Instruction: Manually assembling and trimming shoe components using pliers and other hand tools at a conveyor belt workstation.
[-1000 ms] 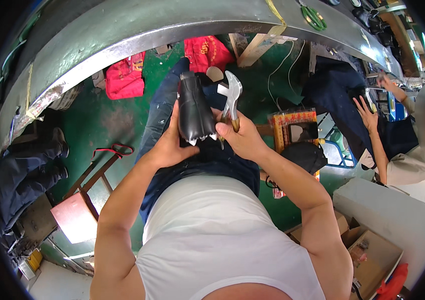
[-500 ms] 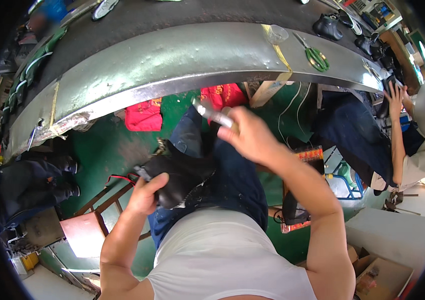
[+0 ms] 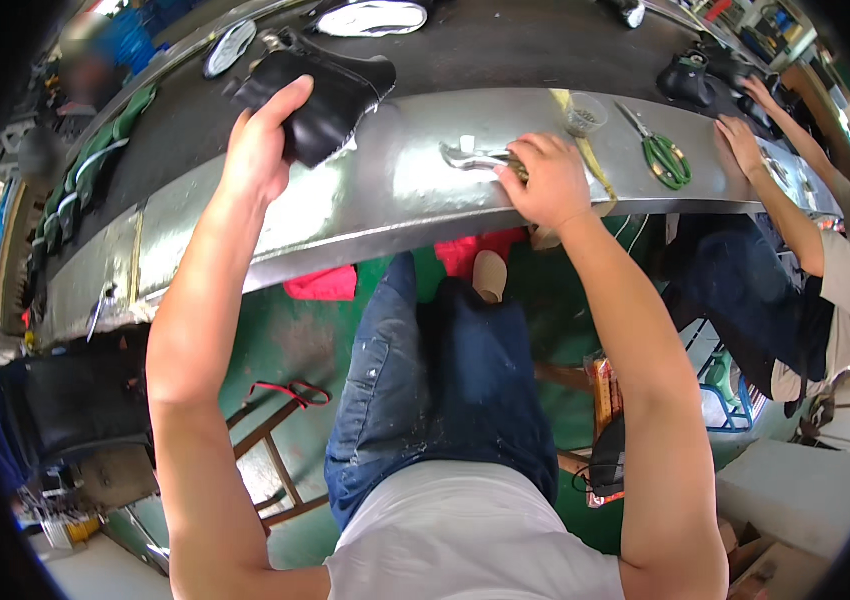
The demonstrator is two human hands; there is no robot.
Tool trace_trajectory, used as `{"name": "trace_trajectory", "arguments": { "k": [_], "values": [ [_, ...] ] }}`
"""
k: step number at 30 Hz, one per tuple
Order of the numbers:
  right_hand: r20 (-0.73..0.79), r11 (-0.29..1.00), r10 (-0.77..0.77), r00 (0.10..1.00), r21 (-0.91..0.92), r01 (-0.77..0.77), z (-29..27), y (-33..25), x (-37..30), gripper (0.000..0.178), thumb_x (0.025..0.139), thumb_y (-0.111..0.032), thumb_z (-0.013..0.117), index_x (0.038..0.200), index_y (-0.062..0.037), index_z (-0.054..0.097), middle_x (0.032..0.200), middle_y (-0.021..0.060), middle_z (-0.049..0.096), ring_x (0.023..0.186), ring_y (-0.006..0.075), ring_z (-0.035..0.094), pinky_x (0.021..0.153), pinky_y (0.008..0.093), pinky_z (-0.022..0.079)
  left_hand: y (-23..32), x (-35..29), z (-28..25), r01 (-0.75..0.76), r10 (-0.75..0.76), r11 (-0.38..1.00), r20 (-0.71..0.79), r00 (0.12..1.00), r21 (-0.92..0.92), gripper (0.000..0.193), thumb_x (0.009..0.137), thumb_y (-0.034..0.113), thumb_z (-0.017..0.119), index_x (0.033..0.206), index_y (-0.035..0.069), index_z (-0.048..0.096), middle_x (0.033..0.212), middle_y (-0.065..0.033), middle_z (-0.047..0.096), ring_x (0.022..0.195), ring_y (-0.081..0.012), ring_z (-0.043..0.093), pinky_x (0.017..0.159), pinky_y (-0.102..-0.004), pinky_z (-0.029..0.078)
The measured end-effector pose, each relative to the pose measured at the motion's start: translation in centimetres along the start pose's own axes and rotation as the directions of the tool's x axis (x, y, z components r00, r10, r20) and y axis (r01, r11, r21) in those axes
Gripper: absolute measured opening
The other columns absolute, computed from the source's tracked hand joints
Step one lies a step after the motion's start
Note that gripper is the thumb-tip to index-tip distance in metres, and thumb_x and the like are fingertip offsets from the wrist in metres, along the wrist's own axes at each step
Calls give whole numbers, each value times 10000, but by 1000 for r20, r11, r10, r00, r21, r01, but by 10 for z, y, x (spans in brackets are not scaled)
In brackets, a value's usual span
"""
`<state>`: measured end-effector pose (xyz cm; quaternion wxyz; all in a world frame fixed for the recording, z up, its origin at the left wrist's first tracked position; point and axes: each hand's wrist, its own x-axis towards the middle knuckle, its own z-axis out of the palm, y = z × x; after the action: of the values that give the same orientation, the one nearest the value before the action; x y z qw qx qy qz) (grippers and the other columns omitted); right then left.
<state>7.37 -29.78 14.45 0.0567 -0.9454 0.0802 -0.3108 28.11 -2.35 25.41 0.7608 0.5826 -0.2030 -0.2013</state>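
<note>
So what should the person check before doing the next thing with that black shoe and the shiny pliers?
1. Left hand has a firm hold on the black shoe upper: ok, fingers wrapped round its edge.
2. Shoe upper has reached the dark belt: cannot tell, it may be just above it.
3. Right hand holds the metal pliers: ok, they lie on the steel ledge.
4. Pliers are away from the green scissors: ok.
5. Co-worker's hand is out of the way: ok, it is farther right.
</note>
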Motion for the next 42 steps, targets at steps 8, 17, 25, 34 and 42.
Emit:
{"name": "trace_trajectory", "arguments": {
  "k": [8,17,25,34,42],
  "values": [
    [-53,995,-14,998,99,19,-4,-3,0,331,823,-359,697,966,-61,699,1035,87,668,1066,286,599,945,433,427,-98,152,-1,-144,376,454,-42,926,879,662,760,351,858,1214,-41,579,1157,-174,686,1055,-251,665,942,-362,498],
    [-35,992,13,999,127,-8,-6,1,-2,344,847,-381,675,958,-56,697,1054,101,670,1071,294,598,949,424,428,-101,60,-19,-93,199,468,-2,980,879,715,891,327,716,1449,-17,430,1368,-258,560,1237,-352,577,1047,-402,452],
    [-86,999,-8,996,53,13,-4,1,-7,326,872,-368,658,1004,-71,688,1131,84,652,1130,287,564,974,446,410,-103,-194,-47,-475,371,335,349,860,814,471,882,23,664,1328,-37,523,1332,-217,579,1263,-327,550,1075,-416,412],
    [360,991,-92,928,123,51,-50,-77,-195,488,909,-444,606,1138,-13,622,1156,163,592,1119,351,558,932,460,444,-178,-403,-125,527,-632,286,-256,732,800,667,990,533,479,1372,-13,490,1279,-303,591,1259,-440,533,1025,-470,434],
    [839,979,89,537,26,-203,-66,-78,-287,523,1023,-452,436,878,-26,702,899,213,717,873,403,696,786,517,541,-129,-400,-103,174,-362,69,-138,922,982,416,1017,416,476,901,39,608,890,-239,667,875,-467,637,778,-553,497]
  ]
}}
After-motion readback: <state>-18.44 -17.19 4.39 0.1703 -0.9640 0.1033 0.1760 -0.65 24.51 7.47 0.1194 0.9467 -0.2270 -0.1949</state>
